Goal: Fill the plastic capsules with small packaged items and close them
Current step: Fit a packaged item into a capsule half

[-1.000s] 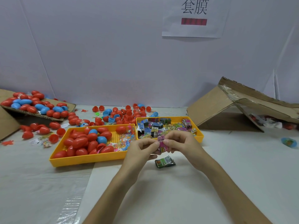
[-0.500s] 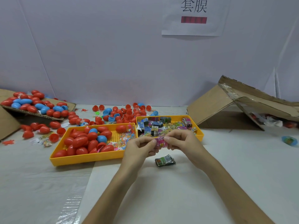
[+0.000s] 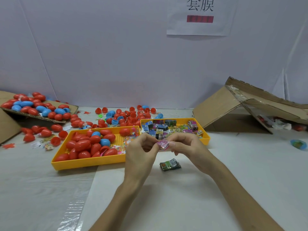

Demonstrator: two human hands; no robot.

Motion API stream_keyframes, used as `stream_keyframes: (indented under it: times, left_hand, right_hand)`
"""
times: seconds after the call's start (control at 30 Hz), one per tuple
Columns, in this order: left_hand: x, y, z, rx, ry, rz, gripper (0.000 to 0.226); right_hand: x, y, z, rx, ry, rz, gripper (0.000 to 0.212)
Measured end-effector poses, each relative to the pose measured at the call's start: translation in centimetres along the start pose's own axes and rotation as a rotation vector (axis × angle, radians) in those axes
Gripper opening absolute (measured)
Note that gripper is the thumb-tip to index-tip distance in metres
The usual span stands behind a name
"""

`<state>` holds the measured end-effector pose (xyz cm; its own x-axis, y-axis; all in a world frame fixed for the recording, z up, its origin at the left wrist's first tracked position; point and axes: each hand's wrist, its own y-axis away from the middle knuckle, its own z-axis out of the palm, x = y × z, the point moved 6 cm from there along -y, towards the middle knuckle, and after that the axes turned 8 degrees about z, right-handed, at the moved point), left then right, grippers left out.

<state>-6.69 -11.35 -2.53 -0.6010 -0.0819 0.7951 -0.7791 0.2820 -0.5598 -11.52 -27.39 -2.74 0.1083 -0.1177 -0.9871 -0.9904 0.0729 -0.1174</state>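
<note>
**Both hands pinching one pink packet at frame centre**

The left hand (image 3: 141, 152) and the right hand (image 3: 188, 147) meet at the centre of the frame, above the white table (image 3: 250, 172). Each has its fingers curled, and thumb and fingertips of both pinch the same pink packet (image 3: 163, 144) from opposite sides. The packet is raised off the table, in front of the near edge of the right tray (image 3: 206, 140).

A dark green packet (image 3: 170, 164) lies flat on the table just below the hands, touching neither.

The right tray, yellow, sits at centre, behind the hands, and holds a heap of small packaged items (image 3: 166, 129) in mixed colours. The left tray (image 3: 90, 162), also yellow, stands beside it at lower left of centre and holds red and blue capsules (image 3: 83, 145), with small coloured bits on its floor toward the right end.

More loose capsules (image 3: 126, 115), some in open halves, are scattered behind the trays. At far left a cardboard flap (image 3: 50, 120) carries another batch of red and blue ones. A collapsed cardboard box (image 3: 216, 112) lies at the right. A single blue-green capsule (image 3: 298, 144) rests near the right edge. A paper sign (image 3: 200, 27) hangs at top centre-right.
</note>
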Motion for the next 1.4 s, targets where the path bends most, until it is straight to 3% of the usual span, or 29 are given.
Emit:
stream_keyframes:
  times: [0.3,0.5,0.93,1.17,1.4]
  left_hand:
    - [0.9,0.3,0.2,-0.014,-0.114,0.187,0.016]
    - [1.7,0.6,0.7,-0.083,-0.229,0.326,0.017]
    - [0.9,0.5,1.3,-0.152,-0.158,0.218,0.013]
    - [0.4,0.6,1.6,-0.215,-0.107,0.167,0.021]
    - [0.7,0.5,1.0,-0.119,-0.113,0.197,0.023]
  right_hand:
    - [0.1,0.1,0.6,0.042,0.198,0.052,0.025]
    - [-0.3,0.2,0.2,0.067,0.139,-0.019,0.011]
    - [-0.1,0.1,-0.2,0.102,-0.047,-0.052,0.006]
    - [-0.2,0.2,-0.1,0.074,-0.064,-0.056,0.020]
    - [0.2,0.0,0.2,0.026,0.024,0.008,0.010]
